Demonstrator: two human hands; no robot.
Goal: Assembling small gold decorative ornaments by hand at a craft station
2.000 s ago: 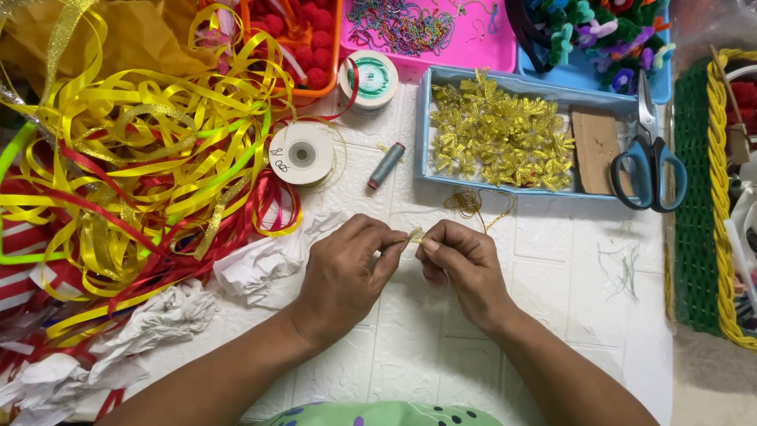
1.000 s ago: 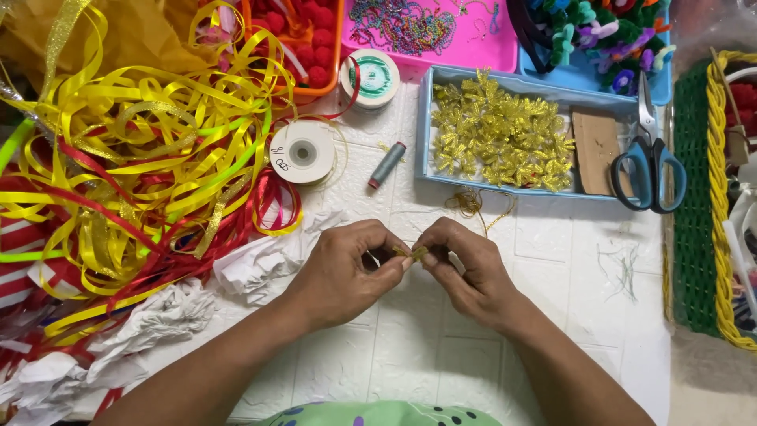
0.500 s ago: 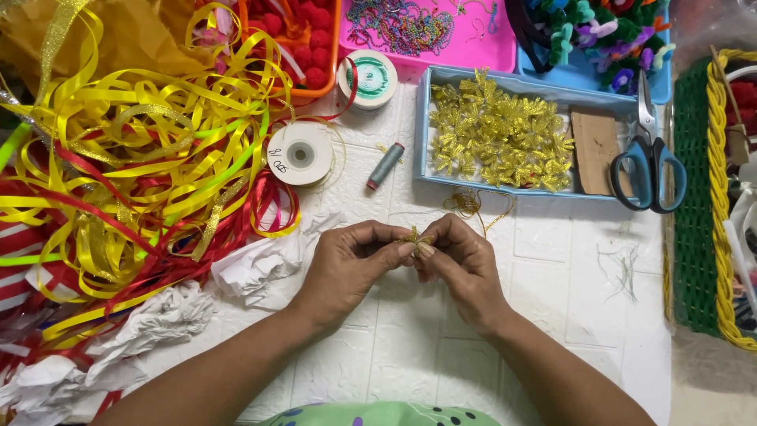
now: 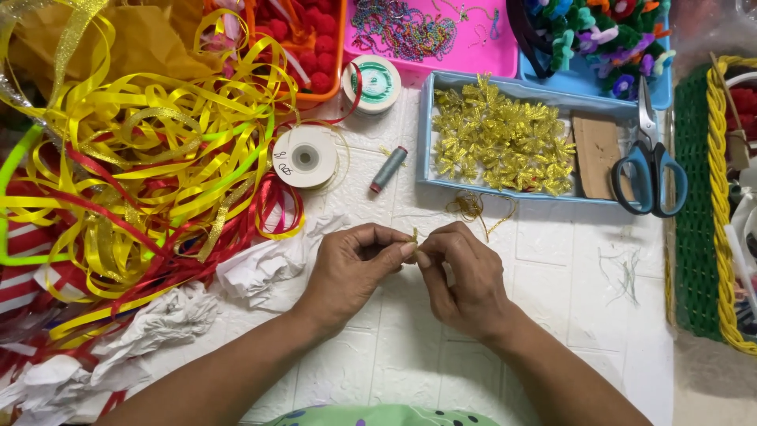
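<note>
Left hand (image 4: 347, 268) and right hand (image 4: 465, 276) pressed fingertip to fingertip, both pinching a tiny glittery gold bow (image 4: 413, 237), mostly hidden between thumbs. Just beyond the right hand: loose gold thread (image 4: 471, 207), then pale blue tray (image 4: 423, 134) heaped with matching tinsel bows (image 4: 505, 142). Beside the left hand: crumpled white paper (image 4: 260, 264), tangled satin ribbons (image 4: 142, 158).

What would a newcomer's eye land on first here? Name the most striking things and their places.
First, the tangle of yellow, red and green ribbons heaped on the left. Next, the pile of glittery gold bows in the pale blue tray at upper centre, with blue-handled scissors beside it. At centre, the left hand and right hand pinch a small gold piece between them.
</note>
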